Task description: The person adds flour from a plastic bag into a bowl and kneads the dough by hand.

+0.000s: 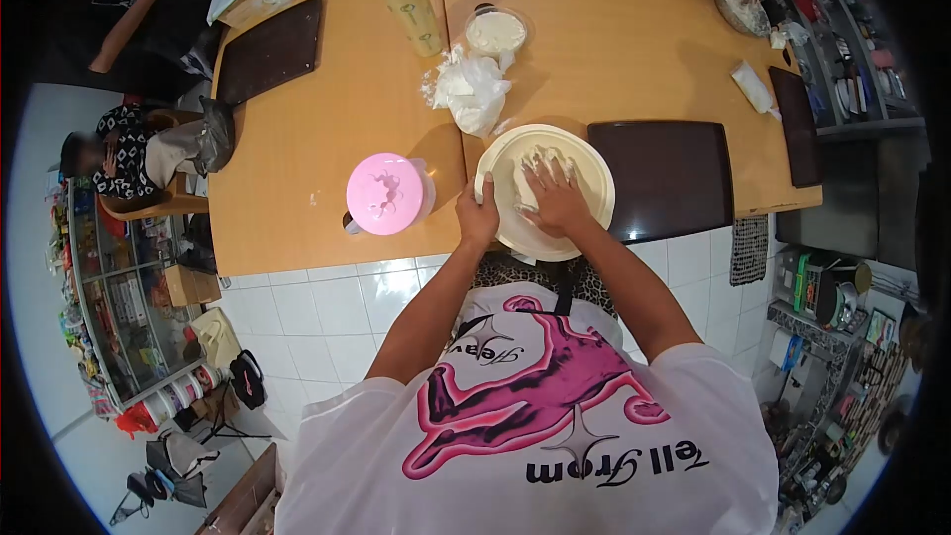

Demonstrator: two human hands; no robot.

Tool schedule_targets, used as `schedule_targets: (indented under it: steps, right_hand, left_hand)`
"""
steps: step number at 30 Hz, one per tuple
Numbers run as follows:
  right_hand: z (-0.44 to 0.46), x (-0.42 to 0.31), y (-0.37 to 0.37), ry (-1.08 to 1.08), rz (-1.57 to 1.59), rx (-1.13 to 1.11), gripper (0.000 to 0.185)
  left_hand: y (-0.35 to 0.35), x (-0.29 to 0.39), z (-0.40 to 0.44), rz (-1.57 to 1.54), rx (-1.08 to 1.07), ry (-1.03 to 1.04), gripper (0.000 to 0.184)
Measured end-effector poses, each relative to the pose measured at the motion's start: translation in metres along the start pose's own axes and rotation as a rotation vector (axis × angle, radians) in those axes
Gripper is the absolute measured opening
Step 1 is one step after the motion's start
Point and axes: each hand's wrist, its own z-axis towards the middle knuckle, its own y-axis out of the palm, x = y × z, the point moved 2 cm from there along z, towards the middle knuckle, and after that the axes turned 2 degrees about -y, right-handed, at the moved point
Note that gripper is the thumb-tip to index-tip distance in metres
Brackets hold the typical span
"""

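A cream-coloured bowl (pixel 600 168) stands at the near edge of the table, right in front of me. My left hand (pixel 478 216) grips its left rim, with the thumb on top. Inside the bowl, my right hand (pixel 557 200) lies on pale dough (pixel 520 183), its fingers spread and smeared white. The palm hides part of the dough. Left of the bowl is a pink-lidded jug (pixel 386 193). Beyond the bowl lie a crumpled white plastic bag (pixel 477 99) and a tub of white powder (pixel 497 33).
A dark tray (pixel 662 178) lies right of the bowl; another dark tray (pixel 272 50) is at far left. A roll of film (pixel 404 0) stands at the back. Other people work at the far corners, one at a metal bowl (pixel 741 8). A seated person (pixel 139 154) is at left.
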Motion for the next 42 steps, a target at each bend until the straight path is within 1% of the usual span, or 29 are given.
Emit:
schedule_targets:
  steps: [1,4,7,8,10,11,14,15,16,19,21,22,24,25,27,30,31,34,35,38,39,42]
  right_hand:
    - [0.002,-0.003,-0.003,0.010,-0.006,0.004,0.079]
    - [0.010,-0.004,-0.006,0.080,0.138,-0.011,0.072]
    - [0.030,0.027,0.001,0.043,1.609,0.255,0.066]
    - [0.023,0.034,0.001,0.016,1.325,0.277,0.065]
    - [-0.001,0.031,-0.027,-0.046,0.754,0.305,0.063]
    - [-0.011,0.022,-0.028,-0.097,0.465,0.245,0.068]
    - [-0.027,-0.003,-0.012,-0.113,0.120,-0.070,0.072]
    - [-0.025,0.000,0.012,-0.110,0.091,-0.125,0.076]
    - [-0.020,-0.001,0.010,-0.110,0.068,-0.103,0.076]
    - [-0.006,-0.010,0.005,-0.110,0.025,-0.053,0.078]
    - [0.011,-0.015,-0.008,-0.106,0.017,-0.023,0.078]
    - [0.013,-0.018,-0.008,-0.094,0.068,-0.041,0.076]
    - [0.022,-0.017,-0.015,-0.066,0.157,-0.057,0.073]
    - [0.027,-0.011,-0.016,-0.065,0.331,-0.063,0.069]
    - [0.031,0.005,-0.011,-0.059,0.690,-0.082,0.063]
    - [0.016,0.032,-0.020,0.069,1.407,0.122,0.057]
    - [0.007,0.034,-0.029,0.123,1.195,0.220,0.053]
    - [-0.013,0.008,-0.041,-0.142,0.191,0.233,0.057]
    - [-0.009,0.005,-0.022,-0.181,0.117,0.136,0.066]
    - [-0.003,0.000,0.014,-0.156,0.066,0.034,0.071]
    - [0.000,-0.006,0.013,-0.111,0.068,0.020,0.077]
    - [0.005,-0.012,0.002,-0.087,0.051,-0.031,0.082]
  left_hand:
    - [0.000,-0.001,0.000,-0.002,-0.004,0.002,0.040]
    - [0.000,-0.001,0.001,-0.027,0.007,0.033,0.040]
    - [0.000,0.001,-0.001,-0.008,0.017,0.020,0.040]
    - [0.001,0.001,-0.002,-0.007,0.014,0.026,0.040]
    - [0.000,-0.002,0.001,-0.006,0.020,0.043,0.041]
    - [-0.001,-0.005,0.001,-0.003,0.026,0.040,0.041]
    - [0.002,-0.011,0.002,-0.011,0.028,0.020,0.041]
    - [0.003,-0.015,0.001,-0.021,0.029,0.004,0.041]
    - [0.003,-0.017,0.002,-0.031,0.035,-0.012,0.041]
    - [0.000,-0.013,0.003,-0.047,0.089,0.048,0.040]
    - [-0.005,0.001,0.008,-0.059,0.048,0.032,0.039]
    - [-0.009,0.008,0.009,-0.064,0.026,0.028,0.038]
    - [-0.008,0.008,0.011,-0.059,0.082,0.106,0.037]
    - [-0.005,0.007,0.012,-0.062,0.108,0.145,0.036]
    - [-0.003,-0.001,0.015,-0.003,0.076,0.100,0.035]
    - [-0.007,0.006,0.003,0.112,0.043,0.068,0.034]
    - [-0.007,0.011,0.002,0.149,0.038,0.072,0.034]
    - [-0.007,0.009,0.003,0.163,0.068,0.124,0.035]
    - [-0.006,0.008,0.002,0.156,0.057,0.120,0.034]
    - [-0.007,0.010,0.003,0.152,0.033,0.111,0.033]
    - [-0.008,0.011,0.003,0.165,0.023,0.116,0.033]
    - [-0.010,0.011,0.005,0.137,0.006,0.134,0.032]
